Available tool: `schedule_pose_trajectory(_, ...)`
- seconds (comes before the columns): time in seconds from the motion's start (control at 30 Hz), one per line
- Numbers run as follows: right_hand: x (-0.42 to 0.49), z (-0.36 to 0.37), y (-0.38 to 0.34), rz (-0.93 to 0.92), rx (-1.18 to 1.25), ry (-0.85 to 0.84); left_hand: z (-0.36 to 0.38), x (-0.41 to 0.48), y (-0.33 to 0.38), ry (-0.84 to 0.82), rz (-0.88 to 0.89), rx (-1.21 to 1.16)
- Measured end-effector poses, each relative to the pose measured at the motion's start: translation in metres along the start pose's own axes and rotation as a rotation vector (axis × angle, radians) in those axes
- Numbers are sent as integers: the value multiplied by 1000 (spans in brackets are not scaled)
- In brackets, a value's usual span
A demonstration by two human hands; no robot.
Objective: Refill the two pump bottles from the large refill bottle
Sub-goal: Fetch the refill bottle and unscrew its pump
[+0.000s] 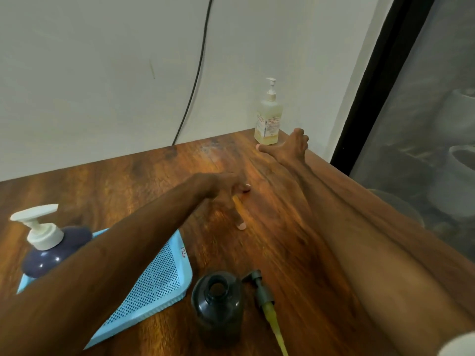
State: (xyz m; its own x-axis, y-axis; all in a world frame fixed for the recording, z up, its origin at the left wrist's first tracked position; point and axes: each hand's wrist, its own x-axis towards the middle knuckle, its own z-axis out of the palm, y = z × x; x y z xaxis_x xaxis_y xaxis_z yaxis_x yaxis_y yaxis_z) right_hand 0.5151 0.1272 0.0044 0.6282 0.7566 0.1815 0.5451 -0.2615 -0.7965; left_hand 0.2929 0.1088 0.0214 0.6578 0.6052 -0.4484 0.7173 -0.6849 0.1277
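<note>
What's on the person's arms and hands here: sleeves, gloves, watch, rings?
Left forearm and right forearm are bare. Left hand and right hand: no gloves, watch or bracelet; no rings visible, though the left is blurred. A white edge by the right upper arm may be a sleeve hem.

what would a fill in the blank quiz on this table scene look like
1. The black bottle stands open; its pump lies to its ____.
2. The blue bottle on the tray has a ____ pump.
3. The right hand reaches toward the clear bottle at the table's far ____.
Missing words: right; white; corner.
</note>
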Motion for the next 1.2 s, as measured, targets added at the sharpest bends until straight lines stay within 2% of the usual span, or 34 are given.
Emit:
schedule_pose_trajectory(0.23,53,32,-6,42,169,-15,-6,9,2,49,-45,-82)
schedule_pose_trajectory(0.73,98,59,-11,9,125,32,-3,6,4,23,-123,-55)
schedule_pose_trajectory(1.1,37,20,-18,-103,100,5,-4,-4,5,-16,-53,-24)
schedule_pose_trajectory(1.2,0,-10,-29,-177,96,-11,-1,-6,10,-33,-142,-45)
